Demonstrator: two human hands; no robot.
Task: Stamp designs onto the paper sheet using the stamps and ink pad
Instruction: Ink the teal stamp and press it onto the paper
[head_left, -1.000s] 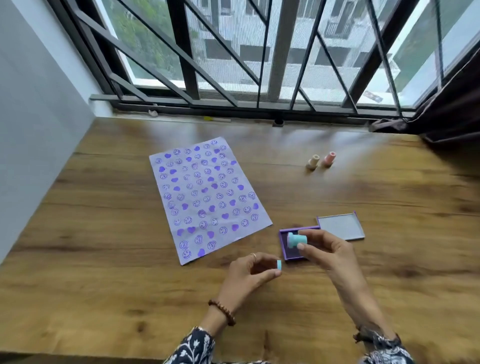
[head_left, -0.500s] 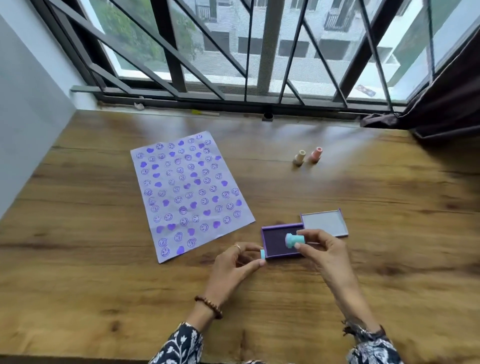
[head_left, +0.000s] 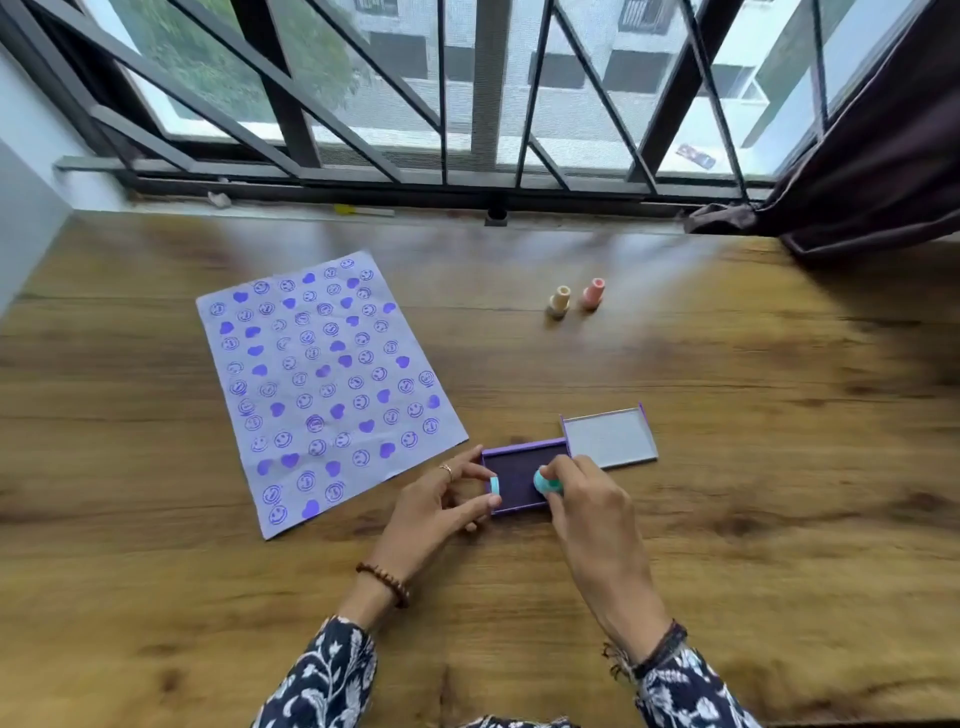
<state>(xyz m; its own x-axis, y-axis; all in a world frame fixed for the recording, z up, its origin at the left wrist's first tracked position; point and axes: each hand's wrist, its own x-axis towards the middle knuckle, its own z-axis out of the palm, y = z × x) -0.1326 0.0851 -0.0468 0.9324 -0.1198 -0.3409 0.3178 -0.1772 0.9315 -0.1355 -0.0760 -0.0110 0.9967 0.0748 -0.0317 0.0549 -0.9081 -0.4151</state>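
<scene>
A paper sheet (head_left: 322, 384) covered with purple smileys and hearts lies at the left of the wooden table (head_left: 727, 519). The purple ink pad (head_left: 514, 470) lies open near me, its lid (head_left: 608, 439) beside it to the right. My right hand (head_left: 587, 499) grips a teal stamp (head_left: 545, 483) and holds it down on the pad's dark surface. At the pad's left edge, my left hand (head_left: 441, 499) pinches the stamp's small teal cap (head_left: 495, 486) between thumb and finger.
A beige stamp (head_left: 559, 301) and a pink stamp (head_left: 592, 293) stand upright at the far middle of the table. A barred window runs along the back edge. A dark curtain (head_left: 872, 171) hangs at the far right. A pale wall borders the left.
My right hand has turned the teal stamp from sideways above the pad down onto the ink. My left hand with the cap has moved up to the pad's left edge.
</scene>
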